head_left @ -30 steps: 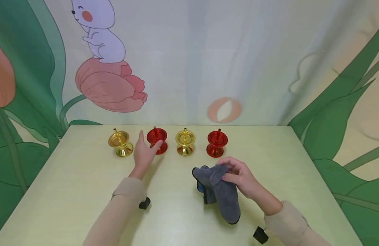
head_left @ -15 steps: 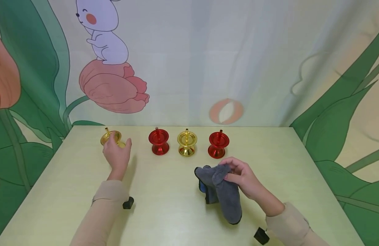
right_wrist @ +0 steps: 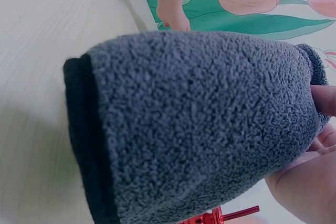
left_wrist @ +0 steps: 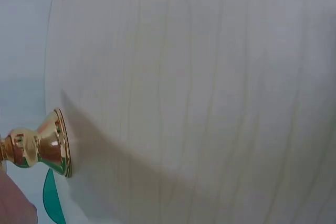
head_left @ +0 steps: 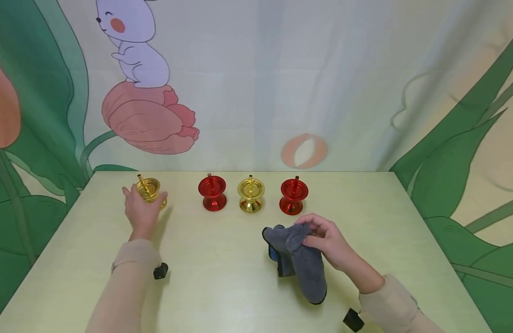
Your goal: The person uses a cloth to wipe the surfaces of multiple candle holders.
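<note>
My left hand (head_left: 143,210) is at a gold candle holder (head_left: 150,188) at the table's left, its fingers spread left of the cup and its thumb to the right. In the left wrist view that holder's flared base (left_wrist: 55,144) shows, while its cup is out of frame. My right hand (head_left: 329,243) pinches a folded grey fuzzy cloth (head_left: 308,273) with dark edging; its fingers are partly hidden behind the cloth in the right wrist view. To the right of the left hand stand a red candle holder (head_left: 212,194), a gold one (head_left: 251,194) and another red one (head_left: 293,196).
The candle holders stand in a row near the back edge of the pale table (head_left: 223,286). Behind it hangs a printed curtain (head_left: 348,83). Small black blocks (head_left: 161,271) sit by both sleeves (head_left: 383,300).
My left hand has gone left from the nearest red candle holder to the leftmost gold one, which stands further left than before. Its fingers have since spread. The right hand and cloth stay put.
</note>
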A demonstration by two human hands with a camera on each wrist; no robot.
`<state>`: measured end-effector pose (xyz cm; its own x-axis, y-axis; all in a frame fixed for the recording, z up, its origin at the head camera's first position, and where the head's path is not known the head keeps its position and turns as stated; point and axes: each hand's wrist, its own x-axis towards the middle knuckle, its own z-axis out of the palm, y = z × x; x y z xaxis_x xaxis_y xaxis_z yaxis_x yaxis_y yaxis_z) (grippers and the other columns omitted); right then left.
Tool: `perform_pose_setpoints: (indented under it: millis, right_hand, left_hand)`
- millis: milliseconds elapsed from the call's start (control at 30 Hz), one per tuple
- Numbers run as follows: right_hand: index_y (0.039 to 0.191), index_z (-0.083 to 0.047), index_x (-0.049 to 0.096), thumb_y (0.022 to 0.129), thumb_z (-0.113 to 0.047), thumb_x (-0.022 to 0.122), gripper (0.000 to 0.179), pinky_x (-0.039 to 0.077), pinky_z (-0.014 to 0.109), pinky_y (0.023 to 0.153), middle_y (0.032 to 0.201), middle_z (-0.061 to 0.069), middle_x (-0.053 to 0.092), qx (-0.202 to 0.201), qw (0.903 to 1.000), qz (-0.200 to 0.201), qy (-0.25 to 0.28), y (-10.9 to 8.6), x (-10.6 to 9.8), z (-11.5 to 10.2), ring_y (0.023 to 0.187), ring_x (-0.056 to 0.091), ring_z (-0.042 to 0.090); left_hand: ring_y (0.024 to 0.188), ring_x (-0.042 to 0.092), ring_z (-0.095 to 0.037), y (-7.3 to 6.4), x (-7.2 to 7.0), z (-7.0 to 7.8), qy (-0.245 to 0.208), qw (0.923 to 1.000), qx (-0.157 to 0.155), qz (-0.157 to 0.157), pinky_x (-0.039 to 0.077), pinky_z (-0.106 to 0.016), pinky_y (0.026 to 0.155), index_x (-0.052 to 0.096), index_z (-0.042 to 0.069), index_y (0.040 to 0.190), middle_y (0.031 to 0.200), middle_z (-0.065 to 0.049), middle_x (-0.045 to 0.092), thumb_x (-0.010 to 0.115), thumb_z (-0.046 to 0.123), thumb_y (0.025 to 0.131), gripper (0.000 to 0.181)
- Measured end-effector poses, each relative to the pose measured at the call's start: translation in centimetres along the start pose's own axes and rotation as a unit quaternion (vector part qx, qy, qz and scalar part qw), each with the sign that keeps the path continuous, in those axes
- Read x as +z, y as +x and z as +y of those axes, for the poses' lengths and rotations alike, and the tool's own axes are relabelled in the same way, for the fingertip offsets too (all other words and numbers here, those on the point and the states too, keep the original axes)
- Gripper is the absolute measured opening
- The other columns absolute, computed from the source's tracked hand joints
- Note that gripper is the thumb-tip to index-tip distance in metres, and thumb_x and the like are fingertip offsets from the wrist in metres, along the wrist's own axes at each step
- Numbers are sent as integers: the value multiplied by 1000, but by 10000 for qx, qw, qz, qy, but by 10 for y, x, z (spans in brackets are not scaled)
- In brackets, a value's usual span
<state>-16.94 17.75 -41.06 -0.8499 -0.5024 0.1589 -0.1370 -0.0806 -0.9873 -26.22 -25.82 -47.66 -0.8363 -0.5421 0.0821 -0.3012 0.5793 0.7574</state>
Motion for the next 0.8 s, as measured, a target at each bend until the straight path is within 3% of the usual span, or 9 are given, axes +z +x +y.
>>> perform_pose_setpoints:
  millis: [167,300,533,700,800]
  right_hand:
    - [101,-17,55,79,11,47,37,47,18,69,94,-11,62,39,10000,30,-46,-1,-1,1,81,56,4]
    - [101,-18,56,79,11,47,37,47,18,68,95,-11,61,92,9999,68,-72,-2,-2,1,81,55,4]
    - [101,-18,55,80,10,46,36,48,18,68,94,-11,61,125,9999,17,-57,-2,1,0,80,55,4]
    - [100,-19,56,79,10,46,37,48,18,68,93,-11,62,146,9999,23,-57,-2,2,-1,80,55,4]
    - [100,-19,56,79,10,46,37,48,18,68,94,-12,62,145,9999,28,-51,-2,2,-1,79,55,3]
  left_hand:
    - [133,14,-39,8,-2,-8,35,9995,87,-305,16,-52,107,15,3,140,148,-18,0,56,45,81,83]
    - [132,18,-38,9,-4,-8,97,9993,95,-354,16,-49,108,20,1,139,146,-21,14,55,44,83,79]
    - [122,37,-36,2,-4,-7,-43,9997,203,115,28,-45,104,35,0,132,131,-17,40,63,38,79,71]
    - [122,39,-34,-8,-1,-7,-291,9986,168,410,30,-43,103,38,1,131,131,-14,43,67,36,76,71]
    - [126,34,-32,-15,0,-6,-398,9984,203,352,28,-41,105,34,2,135,137,-13,39,68,37,75,77]
